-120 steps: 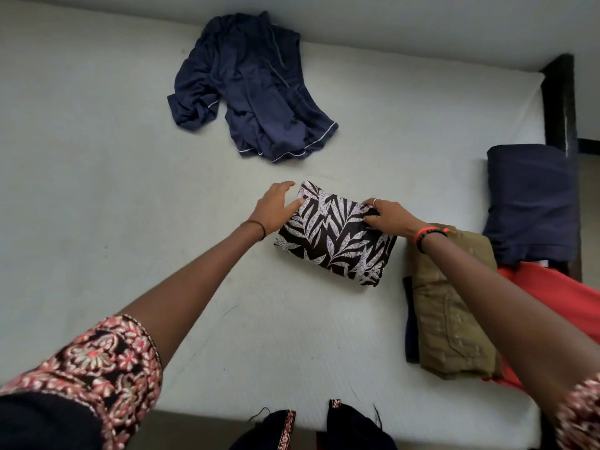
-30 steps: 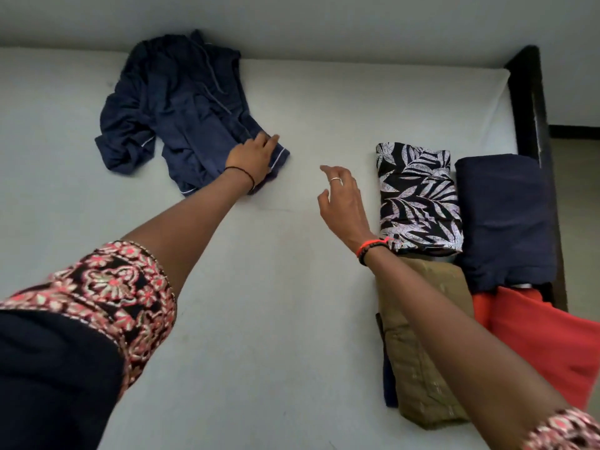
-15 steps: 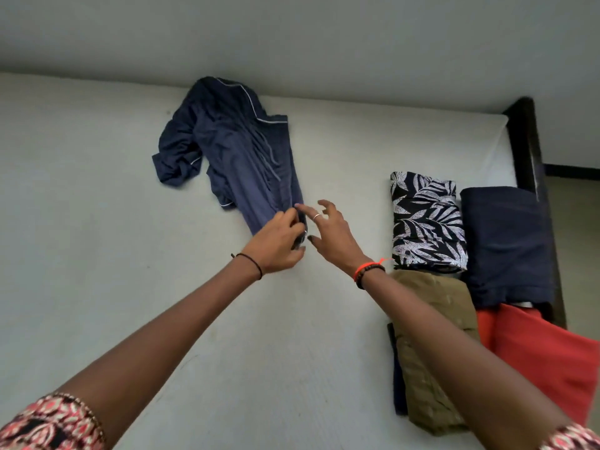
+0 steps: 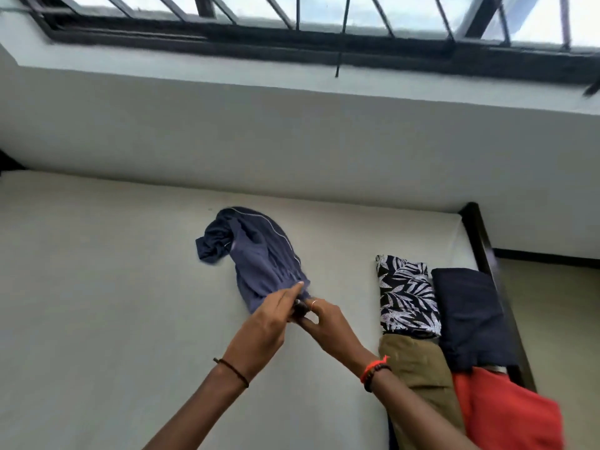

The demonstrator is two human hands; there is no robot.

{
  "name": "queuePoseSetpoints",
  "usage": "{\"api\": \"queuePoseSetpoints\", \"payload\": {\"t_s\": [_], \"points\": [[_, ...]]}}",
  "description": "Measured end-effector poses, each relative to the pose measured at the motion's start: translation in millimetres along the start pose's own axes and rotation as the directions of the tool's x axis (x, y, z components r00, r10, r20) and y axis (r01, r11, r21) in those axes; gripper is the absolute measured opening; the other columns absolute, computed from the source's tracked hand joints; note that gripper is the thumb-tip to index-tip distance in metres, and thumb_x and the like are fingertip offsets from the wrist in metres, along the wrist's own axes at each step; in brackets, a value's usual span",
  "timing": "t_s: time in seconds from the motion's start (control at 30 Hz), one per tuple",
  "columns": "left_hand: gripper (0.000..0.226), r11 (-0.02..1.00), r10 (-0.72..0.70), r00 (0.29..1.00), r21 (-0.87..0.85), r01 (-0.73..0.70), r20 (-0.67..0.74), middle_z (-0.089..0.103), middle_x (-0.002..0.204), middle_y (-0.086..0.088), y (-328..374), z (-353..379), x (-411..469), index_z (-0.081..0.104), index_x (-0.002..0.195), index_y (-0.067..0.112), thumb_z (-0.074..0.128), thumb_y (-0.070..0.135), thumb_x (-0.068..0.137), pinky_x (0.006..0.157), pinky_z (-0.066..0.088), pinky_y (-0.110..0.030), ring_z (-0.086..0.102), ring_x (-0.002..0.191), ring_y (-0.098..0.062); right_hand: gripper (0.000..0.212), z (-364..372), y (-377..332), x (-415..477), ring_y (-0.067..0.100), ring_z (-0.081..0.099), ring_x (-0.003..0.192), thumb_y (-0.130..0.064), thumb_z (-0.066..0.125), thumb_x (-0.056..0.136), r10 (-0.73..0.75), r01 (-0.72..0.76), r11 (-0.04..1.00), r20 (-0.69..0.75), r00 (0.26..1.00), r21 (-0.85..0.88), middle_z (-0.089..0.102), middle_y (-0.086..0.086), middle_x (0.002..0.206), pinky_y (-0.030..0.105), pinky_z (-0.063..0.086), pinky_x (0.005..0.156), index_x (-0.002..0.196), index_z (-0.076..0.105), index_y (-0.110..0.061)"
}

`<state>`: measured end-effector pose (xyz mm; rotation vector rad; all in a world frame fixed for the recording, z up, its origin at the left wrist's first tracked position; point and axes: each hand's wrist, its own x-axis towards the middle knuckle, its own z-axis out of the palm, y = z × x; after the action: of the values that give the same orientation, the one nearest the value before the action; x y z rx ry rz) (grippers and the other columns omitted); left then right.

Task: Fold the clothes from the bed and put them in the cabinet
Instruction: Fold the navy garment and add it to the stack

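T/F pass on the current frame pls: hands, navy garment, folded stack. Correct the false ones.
1. Left hand and right hand both grip the navy garment's near end. True.
2. The navy garment is neatly folded. False: it lies crumpled on the bed.
3. The leaf-print garment lies folded beside the dark folded garment. True.
4. The khaki garment sits on top of the leaf-print garment. False: it lies nearer the person, beside the red garment.

Daylight from the barred window (image 4: 324,14) overexposes its panes; motion blur softens the right edge.
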<state>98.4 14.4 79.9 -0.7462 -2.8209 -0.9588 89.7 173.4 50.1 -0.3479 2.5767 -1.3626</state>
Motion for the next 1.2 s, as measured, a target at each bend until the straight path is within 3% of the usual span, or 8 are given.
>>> {"api": "queuePoseSetpoints", "payload": {"t_s": [0.23, 0.47, 0.53, 0.7, 0.83, 0.97, 1.13, 1.2], "points": [[0.048, 0.974, 0.197, 0.968, 0.142, -0.176, -0.153, 0.064, 0.102, -0.004, 66, -116, 44, 0.051, 0.121, 0.017, 0.04, 0.005, 0.077, 0.089, 0.044, -0.027, 0.051, 0.096, -0.014, 0.028, -56, -70, -9, 0.02, 0.068, 0.082, -0.024, 0.062, 0.083, 0.064, -0.061, 0.996, -0.038, 0.997, 0.062, 0.073, 0.007, 0.093, 0.034, 0.054, 0.075, 0.105, 0.064, -0.006], [0.047, 0.855, 0.419, 0.88, 0.422, -0.301, -0.223, 0.061, 0.1, -0.006, 136, -241, 112, 0.067, 0.1, 0.02, 0.035, 0.005, 0.069, 0.084, 0.035, -0.027, 0.045, 0.092, -0.017, 0.017, -117, -132, -19, -0.005, 0.06, 0.068, -0.022, 0.066, 0.081, 0.106, -0.092, 0.989, -0.122, 0.987, 0.114, 0.069, -0.002, 0.082, 0.023, 0.051, 0.064, 0.094, 0.069, -0.01], [0.048, 0.811, 0.45, 0.861, 0.512, -0.282, -0.239, 0.06, 0.1, -0.007, 160, -278, 130, 0.068, 0.101, 0.022, 0.034, 0.008, 0.071, 0.089, 0.037, -0.031, 0.05, 0.094, -0.02, 0.019, -141, -153, -26, -0.007, 0.061, 0.07, -0.019, 0.066, 0.084, 0.096, -0.082, 0.989, -0.114, 0.989, 0.119, 0.07, -0.002, 0.087, 0.017, 0.05, 0.066, 0.101, 0.069, -0.012], [0.057, 0.602, 0.551, 0.81, 0.768, -0.218, -0.202, 0.062, 0.101, -0.006, 218, -367, 164, 0.065, 0.112, 0.03, 0.055, -0.003, 0.066, 0.097, 0.038, -0.049, 0.063, 0.095, -0.025, 0.019, -217, -185, -46, 0.004, 0.055, 0.066, -0.035, 0.063, 0.071, -0.014, 0.025, 0.996, -0.127, 0.992, 0.08, 0.062, -0.008, 0.07, 0.034, 0.048, 0.063, 0.085, 0.069, -0.023], [0.061, 0.505, 0.592, 0.783, 0.845, -0.177, -0.19, 0.061, 0.103, -0.009, 263, -425, 184, 0.065, 0.114, 0.029, 0.059, -0.007, 0.065, 0.098, 0.032, -0.049, 0.06, 0.098, -0.03, 0.004, -285, -209, -69, 0.008, 0.059, 0.066, -0.009, 0.069, 0.084, -0.055, 0.06, 0.996, -0.074, 0.996, 0.066, 0.063, -0.004, 0.07, 0.027, 0.052, 0.065, 0.088, 0.069, -0.008], [0.064, 0.408, 0.652, 0.742, 0.897, -0.17, -0.157, 0.06, 0.104, -0.011, 304, -472, 203, 0.062, 0.119, 0.028, 0.057, -0.008, 0.066, 0.101, 0.029, -0.052, 0.059, 0.1, -0.032, 0.022, -351, -246, -85, 0.01, 0.062, 0.072, -0.017, 0.069, 0.085, -0.123, 0.117, 0.991, -0.083, 0.989, -0.07, 0.066, 0.003, 0.078, 0.024, 0.05, 0.066, 0.1, 0.067, 0.0], [0.056, 0.385, 0.625, 0.773, 0.904, -0.186, -0.107, 0.054, 0.109, -0.014, 328, -518, 223, 0.056, 0.124, 0.025, 0.05, -0.008, 0.079, 0.105, 0.023, -0.061, 0.054, 0.105, -0.035, 0.005, -428, -297, -106, -0.001, 0.058, 0.066, -0.023, 0.072, 0.083, -0.194, 0.127, 0.928, -0.165, 0.967, -0.35, 0.066, -0.006, 0.068, 0.027, 0.05, 0.067, 0.079, 0.07, -0.024], [0.047, 0.342, 0.63, 0.774, 0.917, -0.205, -0.062, 0.054, 0.109, -0.014, 329, -530, 230, 0.054, 0.124, 0.023, 0.051, -0.004, 0.085, 0.102, 0.027, -0.064, 0.056, 0.104, -0.034, 0.012, -459, -320, -114, 0.003, 0.058, 0.064, -0.025, 0.074, 0.081, -0.209, 0.074, 0.892, -0.261, 0.943, -0.446, 0.068, 0.004, 0.069, 0.032, 0.049, 0.068, 0.08, 0.07, -0.014]]}}
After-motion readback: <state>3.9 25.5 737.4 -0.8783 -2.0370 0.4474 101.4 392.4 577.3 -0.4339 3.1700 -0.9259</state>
